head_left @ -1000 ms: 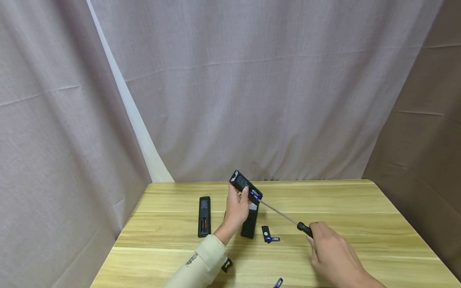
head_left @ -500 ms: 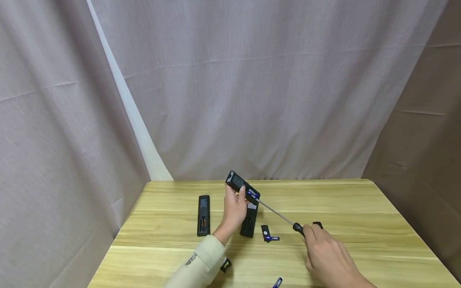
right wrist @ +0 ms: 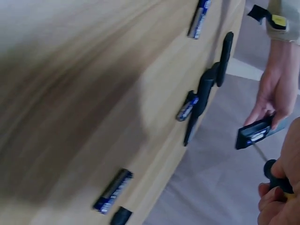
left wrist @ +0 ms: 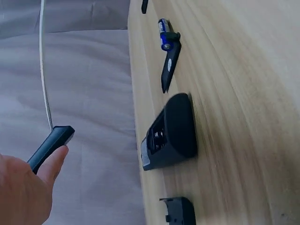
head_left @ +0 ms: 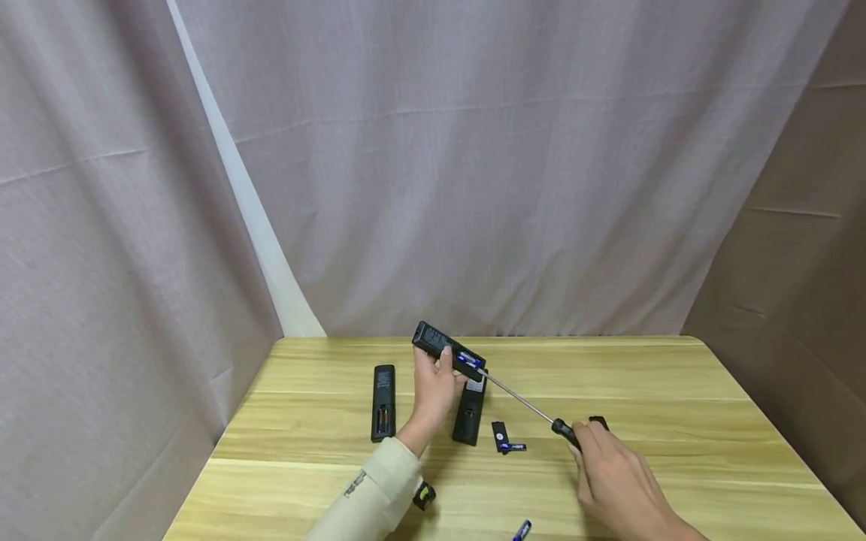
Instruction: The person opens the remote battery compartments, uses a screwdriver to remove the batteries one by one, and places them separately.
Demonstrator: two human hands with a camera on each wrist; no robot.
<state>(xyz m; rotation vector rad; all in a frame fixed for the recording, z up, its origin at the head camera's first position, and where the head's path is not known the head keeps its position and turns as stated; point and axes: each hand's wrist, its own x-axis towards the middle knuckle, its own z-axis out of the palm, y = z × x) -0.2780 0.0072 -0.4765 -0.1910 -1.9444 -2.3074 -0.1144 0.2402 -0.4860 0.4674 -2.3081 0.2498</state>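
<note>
My left hand grips a black remote control above the table, its back turned up. Blue batteries show in the uncovered compartment at its right end. In my right hand is a screwdriver, held by its black handle with the long shaft pointing up-left. The tip meets the remote at the compartment's edge; whether it touches a battery is too small to tell. The left wrist view shows the thumb along the remote. In the right wrist view, fingers curl round the screwdriver handle.
On the wooden table lie a remote with orange-brown batteries and another remote with an uncovered compartment. A small black cover has a blue battery against it. Another battery lies near the front. A black piece sits behind my right hand.
My left hand and the held remote have shifted left, and the remote lies flatter. The right hand has followed slightly left with the screwdriver tip still at the compartment, uncovering the black piece behind it.
</note>
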